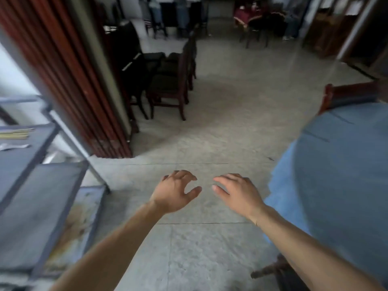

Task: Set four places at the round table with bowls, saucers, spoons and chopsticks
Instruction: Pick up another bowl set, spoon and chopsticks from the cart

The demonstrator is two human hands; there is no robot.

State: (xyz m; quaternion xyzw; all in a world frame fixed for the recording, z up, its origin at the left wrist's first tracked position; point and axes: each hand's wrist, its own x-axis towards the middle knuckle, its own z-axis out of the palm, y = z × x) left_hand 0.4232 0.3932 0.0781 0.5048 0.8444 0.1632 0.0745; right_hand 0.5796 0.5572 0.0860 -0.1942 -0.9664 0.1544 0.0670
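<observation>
wide bare floor (220,114) runs ahead btwn a metal shelf rack (52,185) at left and the round table (346,175) w/ blue cloth at right; its curved edge sits just beside the right forearm. dark chairs (168,85) stand near a red-brown folding partition (69,80) further on. both arms reach fwd over the floor, palms down. left hand (175,193) has fingers loosely curled, thumb out, holding nothing. right hand (237,192) has fingers nearly straight, relaxed, holding nothing. chopsticks (15,133) lie on the rack's upper shelf at far left, w/ something pale, blurred, just below them. bowls, saucers: can't tell.
</observation>
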